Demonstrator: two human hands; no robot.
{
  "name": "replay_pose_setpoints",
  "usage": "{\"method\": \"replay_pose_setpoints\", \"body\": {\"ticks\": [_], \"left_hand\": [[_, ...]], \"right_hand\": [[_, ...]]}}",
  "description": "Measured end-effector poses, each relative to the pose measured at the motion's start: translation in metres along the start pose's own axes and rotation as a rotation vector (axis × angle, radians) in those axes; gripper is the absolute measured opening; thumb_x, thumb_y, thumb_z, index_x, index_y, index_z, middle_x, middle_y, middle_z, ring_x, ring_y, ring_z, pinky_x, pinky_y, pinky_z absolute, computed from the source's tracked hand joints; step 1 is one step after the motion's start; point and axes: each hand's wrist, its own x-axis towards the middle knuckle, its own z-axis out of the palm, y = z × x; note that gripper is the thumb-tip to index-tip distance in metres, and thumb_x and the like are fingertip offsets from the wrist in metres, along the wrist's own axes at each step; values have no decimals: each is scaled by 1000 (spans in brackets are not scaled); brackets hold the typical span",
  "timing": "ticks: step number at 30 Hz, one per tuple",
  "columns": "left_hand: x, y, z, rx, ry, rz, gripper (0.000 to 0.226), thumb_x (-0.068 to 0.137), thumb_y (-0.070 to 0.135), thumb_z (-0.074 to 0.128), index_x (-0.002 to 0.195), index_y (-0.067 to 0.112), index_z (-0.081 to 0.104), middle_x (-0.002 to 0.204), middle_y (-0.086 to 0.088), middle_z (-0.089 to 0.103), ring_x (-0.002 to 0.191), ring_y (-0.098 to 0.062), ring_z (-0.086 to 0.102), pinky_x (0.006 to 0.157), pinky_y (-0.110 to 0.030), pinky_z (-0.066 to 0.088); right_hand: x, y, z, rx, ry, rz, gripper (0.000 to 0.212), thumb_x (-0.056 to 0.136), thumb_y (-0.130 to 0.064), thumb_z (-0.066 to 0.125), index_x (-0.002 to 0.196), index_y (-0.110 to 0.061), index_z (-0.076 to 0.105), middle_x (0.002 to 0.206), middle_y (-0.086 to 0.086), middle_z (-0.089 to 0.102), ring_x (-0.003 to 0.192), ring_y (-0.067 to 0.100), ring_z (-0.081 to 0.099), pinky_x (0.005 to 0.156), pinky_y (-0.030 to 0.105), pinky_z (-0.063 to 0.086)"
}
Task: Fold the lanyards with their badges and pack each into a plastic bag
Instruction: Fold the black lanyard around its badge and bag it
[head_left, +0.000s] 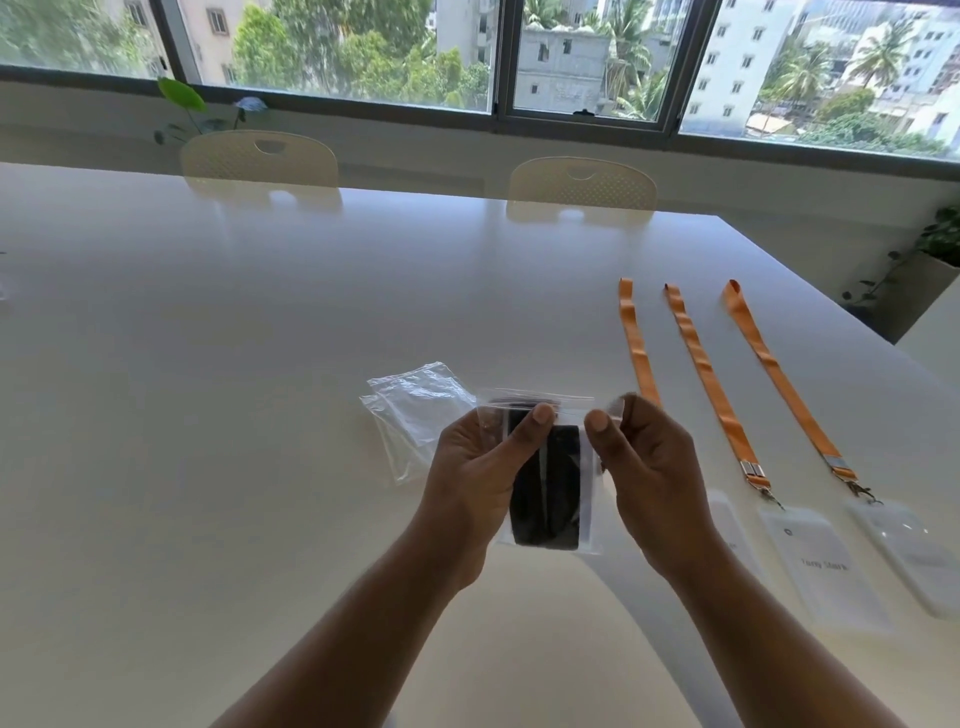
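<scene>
My left hand (478, 467) and right hand (649, 478) each pinch the bag (569, 404) top, black lanyard (545, 493) inside between them, probably to press its seal closed.

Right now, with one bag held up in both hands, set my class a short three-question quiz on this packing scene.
1. True or false: the held bag, pinched near its top by the left hand and the right hand, is empty.
2. How many orange lanyards lie stretched out on the table? A two, B three, C five.
3. Fill in: the spare bags lie to the ___ of the held bag.
Key: 1 false, a folded black lanyard is inside; 2 B; 3 left.
</scene>
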Motion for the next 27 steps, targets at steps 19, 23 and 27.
{"method": "replay_pose_setpoints", "body": {"ticks": [19,23,27], "left_hand": [[0,-9,5,84,54,75,30,87,34,56,89,9,73,96,-13,75,92,-29,69,82,-45,57],[0,-7,3,56,101,103,21,87,28,60,83,12,72,88,-10,74,86,-26,67,84,-52,52],[-1,-7,3,17,120,123,18,87,26,64,75,14,70,80,-8,71,82,-27,63,78,-50,48]], "right_hand": [[-3,10,-22,337,-70,69,52,89,-34,47,65,12,46,59,30,36,54,31,37,51,20,38],[-3,11,-22,342,-81,82,49,90,-30,46,65,12,48,59,29,37,53,18,42,52,18,40],[-4,11,-20,354,-85,82,52,88,-35,49,64,12,47,59,28,35,52,18,39,53,19,38]]}}
